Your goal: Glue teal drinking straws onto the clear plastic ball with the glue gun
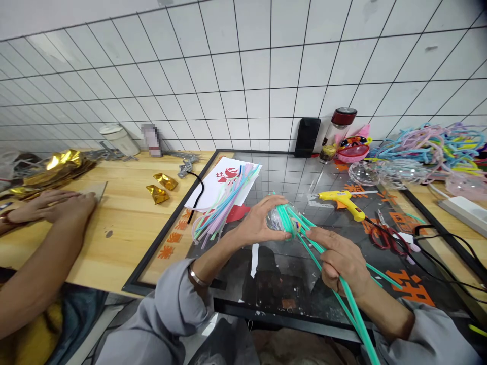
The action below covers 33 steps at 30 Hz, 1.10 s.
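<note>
My left hand (262, 220) is closed around a clear plastic ball (273, 220). Green pipe cleaners (285, 218) lie side by side across the ball's right part. Their long free ends spread to the right and down toward my body. My right hand (344, 256) grips some of these green pipe cleaners just right of the ball, fingers bent around them. A small multicoloured spot shows where the strands meet the ball; its kind is too small to tell. My left palm hides part of the ball's near side.
A yellow glue gun (342, 196) and red-handled scissors (386, 238) lie to the right. Loose pipe cleaners (228, 203) rest on white paper (201, 195). A phone (307, 137) and glass bottle (335, 134) stand by the wall. Another person's hands (64, 205) are at left.
</note>
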Each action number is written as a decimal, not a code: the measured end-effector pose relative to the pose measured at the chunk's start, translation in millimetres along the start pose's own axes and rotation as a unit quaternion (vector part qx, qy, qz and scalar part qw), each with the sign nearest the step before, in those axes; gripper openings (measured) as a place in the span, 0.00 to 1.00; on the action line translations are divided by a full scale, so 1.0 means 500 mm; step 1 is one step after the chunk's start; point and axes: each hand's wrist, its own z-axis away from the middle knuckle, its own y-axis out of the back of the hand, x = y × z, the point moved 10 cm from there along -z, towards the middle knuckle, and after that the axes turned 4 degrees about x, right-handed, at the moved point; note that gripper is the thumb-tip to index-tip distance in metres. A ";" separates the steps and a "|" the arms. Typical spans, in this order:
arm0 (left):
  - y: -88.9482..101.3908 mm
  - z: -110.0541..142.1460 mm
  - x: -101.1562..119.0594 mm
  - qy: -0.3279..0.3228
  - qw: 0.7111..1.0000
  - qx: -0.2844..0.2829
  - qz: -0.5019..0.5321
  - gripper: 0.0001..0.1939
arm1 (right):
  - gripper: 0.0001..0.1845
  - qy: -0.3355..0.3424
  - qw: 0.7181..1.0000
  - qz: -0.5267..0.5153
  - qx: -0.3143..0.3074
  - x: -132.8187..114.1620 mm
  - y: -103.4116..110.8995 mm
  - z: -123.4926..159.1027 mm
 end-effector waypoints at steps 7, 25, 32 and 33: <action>-0.001 -0.001 0.000 -0.001 1.000 0.003 0.001 0.38 | 0.29 0.003 1.000 0.010 -0.019 0.003 -0.007 0.005; -0.001 -0.001 0.004 -0.002 1.000 0.003 0.002 0.37 | 0.06 0.034 0.999 0.010 0.017 -0.007 -0.015 -0.008; -0.002 -0.001 0.005 0.004 1.000 0.001 0.007 0.36 | 0.12 0.041 0.998 0.045 0.029 0.000 -0.046 -0.003; -0.003 -0.001 0.005 0.003 1.000 0.000 0.006 0.35 | 0.11 0.042 0.998 0.045 0.024 0.001 -0.049 -0.003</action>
